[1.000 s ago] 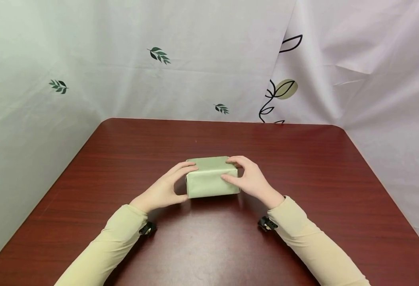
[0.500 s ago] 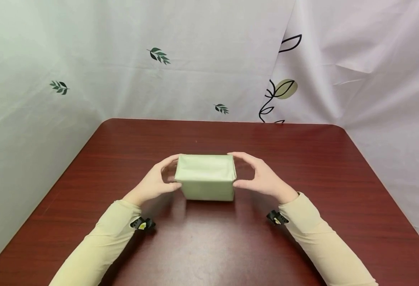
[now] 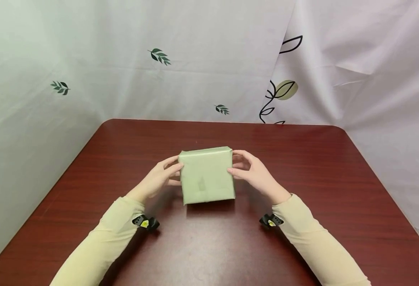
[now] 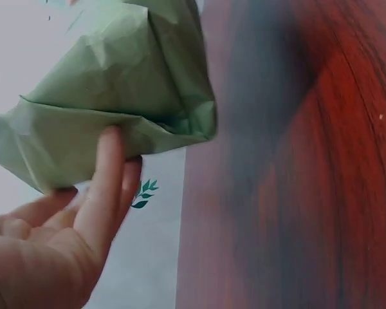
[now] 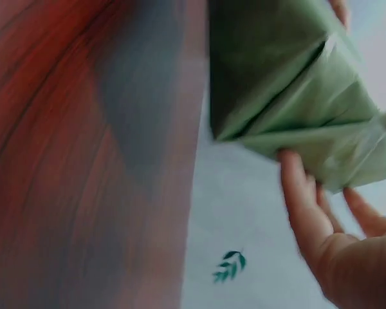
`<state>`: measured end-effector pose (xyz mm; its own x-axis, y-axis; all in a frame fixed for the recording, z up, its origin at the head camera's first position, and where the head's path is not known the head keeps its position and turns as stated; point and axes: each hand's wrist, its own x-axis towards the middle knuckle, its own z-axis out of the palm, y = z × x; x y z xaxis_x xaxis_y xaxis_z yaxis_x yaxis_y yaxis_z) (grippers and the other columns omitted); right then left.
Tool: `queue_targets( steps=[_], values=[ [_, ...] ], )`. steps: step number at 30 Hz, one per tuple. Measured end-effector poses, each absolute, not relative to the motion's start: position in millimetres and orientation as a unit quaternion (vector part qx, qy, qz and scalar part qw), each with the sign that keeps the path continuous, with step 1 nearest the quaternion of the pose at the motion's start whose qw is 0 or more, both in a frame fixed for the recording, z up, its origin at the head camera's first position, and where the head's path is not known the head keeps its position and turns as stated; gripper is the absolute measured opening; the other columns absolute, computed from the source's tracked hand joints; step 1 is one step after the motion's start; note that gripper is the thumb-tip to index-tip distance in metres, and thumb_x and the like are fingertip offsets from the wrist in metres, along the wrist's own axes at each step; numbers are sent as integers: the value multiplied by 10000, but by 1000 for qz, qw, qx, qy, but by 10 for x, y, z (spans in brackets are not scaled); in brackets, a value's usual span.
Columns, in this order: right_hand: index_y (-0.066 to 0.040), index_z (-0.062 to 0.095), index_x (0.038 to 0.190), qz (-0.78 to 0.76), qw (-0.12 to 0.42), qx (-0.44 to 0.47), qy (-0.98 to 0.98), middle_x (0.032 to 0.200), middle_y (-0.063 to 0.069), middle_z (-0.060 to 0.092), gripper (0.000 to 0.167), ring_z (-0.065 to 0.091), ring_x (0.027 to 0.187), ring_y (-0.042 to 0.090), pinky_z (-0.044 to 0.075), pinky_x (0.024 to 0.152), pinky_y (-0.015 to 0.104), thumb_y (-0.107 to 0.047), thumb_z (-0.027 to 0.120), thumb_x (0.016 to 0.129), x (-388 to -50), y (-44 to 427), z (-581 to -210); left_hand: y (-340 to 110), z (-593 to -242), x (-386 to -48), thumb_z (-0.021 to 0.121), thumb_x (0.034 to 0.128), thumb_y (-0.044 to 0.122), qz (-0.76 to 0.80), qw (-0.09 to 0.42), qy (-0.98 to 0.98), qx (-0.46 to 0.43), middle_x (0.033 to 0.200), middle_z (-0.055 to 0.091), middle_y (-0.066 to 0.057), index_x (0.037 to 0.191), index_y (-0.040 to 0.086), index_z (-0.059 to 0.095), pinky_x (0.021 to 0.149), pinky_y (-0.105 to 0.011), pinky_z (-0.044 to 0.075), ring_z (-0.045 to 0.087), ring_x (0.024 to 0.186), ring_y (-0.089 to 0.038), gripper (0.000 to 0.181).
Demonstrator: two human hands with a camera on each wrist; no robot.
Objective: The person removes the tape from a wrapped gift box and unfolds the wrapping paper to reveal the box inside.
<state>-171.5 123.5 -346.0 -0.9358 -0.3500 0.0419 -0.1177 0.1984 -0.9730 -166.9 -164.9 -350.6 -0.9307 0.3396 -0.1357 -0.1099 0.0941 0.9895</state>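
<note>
My left hand (image 3: 157, 177) and right hand (image 3: 254, 174), fingers part-curled, pinch opposite ends of the green package (image 3: 207, 178) tilted above the worktop (image 3: 209, 246), so I'd best turn it with even, light pressure, sparing the folded flaps (image 4: 58, 138).

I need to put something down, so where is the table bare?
Bare tabletop lies outside the left sleeve and right sleeve, between them on the near side, and behind the green package up to the curtain. The middle is crowded: the left hand and right hand hold the package.
</note>
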Motion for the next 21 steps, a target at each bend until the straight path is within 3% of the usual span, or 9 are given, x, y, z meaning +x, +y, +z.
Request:
queue_targets(
  steps=[8,16,21],
  values=[
    [18,415,1363,-665,170,-79,723,1223,194,521,526,614,933,125,541,821,436,-105,612,891,-1874,1193,-3550,-1635,-3548,-1812,457,985,307,652,207,728,34,1294,465,-239,1480,-29,192,843,-399,536,639,885,-94,654],
    [-2,375,1391,-681,228,-37,695,1242,140,486,524,572,1051,231,520,860,469,-147,557,921,-2040,1157,-3652,-1693,-3621,-1937,492,967,182,676,239,697,20,1336,393,-187,1481,-36,171,865,-418,523,616,901,-88,644],
    [2,364,1385,-695,260,-31,669,1179,111,534,504,592,1015,211,519,860,461,-171,522,938,-2129,1143,-3702,-1753,-3664,-2014,495,958,122,681,268,681,18,1160,512,-72,1477,-53,138,835,-385,531,619,893,-85,654]
  ],
)
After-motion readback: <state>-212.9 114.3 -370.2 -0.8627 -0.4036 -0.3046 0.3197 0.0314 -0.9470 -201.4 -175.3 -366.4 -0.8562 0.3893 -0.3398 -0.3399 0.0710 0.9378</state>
